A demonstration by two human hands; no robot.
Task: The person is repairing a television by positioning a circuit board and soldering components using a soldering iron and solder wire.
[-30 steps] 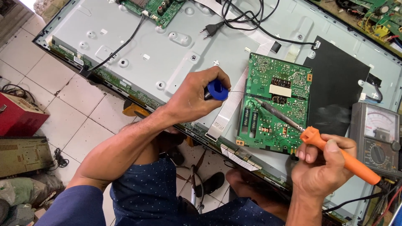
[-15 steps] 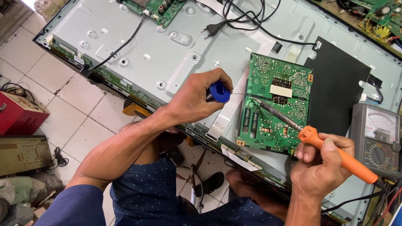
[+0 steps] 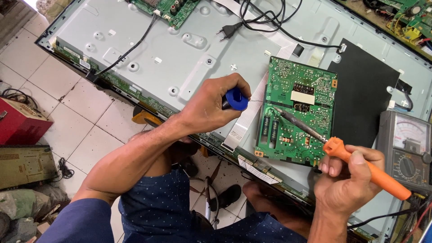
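Two tools are in my hands over the green circuit board (image 3: 298, 114), which lies flat right of centre in the frame on the grey metal back of a television panel (image 3: 180, 58). My right hand (image 3: 348, 177), lower right, has its grip clenched around the orange handle of a soldering iron (image 3: 360, 164); the dark metal shaft slants up and left across the board, its tip resting near the board's middle. My left hand (image 3: 211, 105), at centre, has its grip closed on a blue solder spool (image 3: 236, 99), and a thin wire runs from it toward the board's left edge. A white flat ribbon cable (image 3: 243, 121) lies just beside the board on its left. A black sheet (image 3: 364, 90) lies touching the board's right side. Farther right, at the frame's edge, sits an analogue multimeter (image 3: 405, 144). A black power plug and cord (image 3: 231, 30) lie on the panel near the top centre. Tiled floor (image 3: 76, 121) shows at the left, with a red box (image 3: 20, 121) on it.
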